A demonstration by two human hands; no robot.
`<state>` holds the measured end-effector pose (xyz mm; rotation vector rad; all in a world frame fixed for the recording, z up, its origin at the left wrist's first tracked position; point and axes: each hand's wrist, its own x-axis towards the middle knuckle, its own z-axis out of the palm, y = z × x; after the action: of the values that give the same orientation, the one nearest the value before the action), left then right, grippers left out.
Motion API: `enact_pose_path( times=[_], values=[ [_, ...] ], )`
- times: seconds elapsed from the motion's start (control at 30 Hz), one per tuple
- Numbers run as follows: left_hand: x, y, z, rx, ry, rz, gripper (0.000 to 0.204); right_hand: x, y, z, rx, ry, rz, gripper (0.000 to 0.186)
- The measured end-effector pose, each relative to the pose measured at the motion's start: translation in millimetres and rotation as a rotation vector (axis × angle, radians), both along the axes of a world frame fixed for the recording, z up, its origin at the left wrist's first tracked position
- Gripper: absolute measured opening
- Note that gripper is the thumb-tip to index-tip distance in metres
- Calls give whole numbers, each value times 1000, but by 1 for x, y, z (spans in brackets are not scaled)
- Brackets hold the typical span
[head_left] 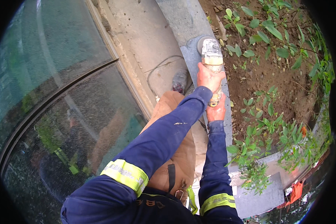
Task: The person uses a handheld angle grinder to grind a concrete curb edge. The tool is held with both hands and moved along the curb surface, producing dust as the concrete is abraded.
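A dusty angle grinder (212,56), whitish and yellow, rests with its round disc (201,44) on the grey stone ledge (196,30). Wrapped round the front of its body is my left hand (209,77), fingers closed. Farther back, my right hand (216,109) grips the rear end of the tool; some of its fingers are hidden beneath. Around the disc the stone looks bluish and darker than the slab beyond.
A planting bed with brown soil (265,72) and leafy shrubs (261,130) borders the ledge on the right. Large glass panels (63,93) stand on the left. A thin cable (156,66) crosses the paved walkway (147,37) near my shoe (179,80). Orange material (296,192) shows at lower right.
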<state>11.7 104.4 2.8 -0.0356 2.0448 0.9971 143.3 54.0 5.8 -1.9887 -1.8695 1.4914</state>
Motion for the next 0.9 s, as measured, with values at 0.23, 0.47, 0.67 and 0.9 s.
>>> enact_pose_path(
  times=[0.23,0.47,0.67,0.9],
  values=[
    [17,-24,5,-51,-79,13,73,19,-21,14,-58,-40,15,84],
    [9,-11,-3,28,-56,40,75,8,-5,5,9,-38,34,84],
    [-2,-27,0,-39,11,88,76,3,-15,1,-4,-5,97,82],
    [17,-32,1,-33,-47,94,73,17,-19,17,-81,-74,69,80]
  ],
)
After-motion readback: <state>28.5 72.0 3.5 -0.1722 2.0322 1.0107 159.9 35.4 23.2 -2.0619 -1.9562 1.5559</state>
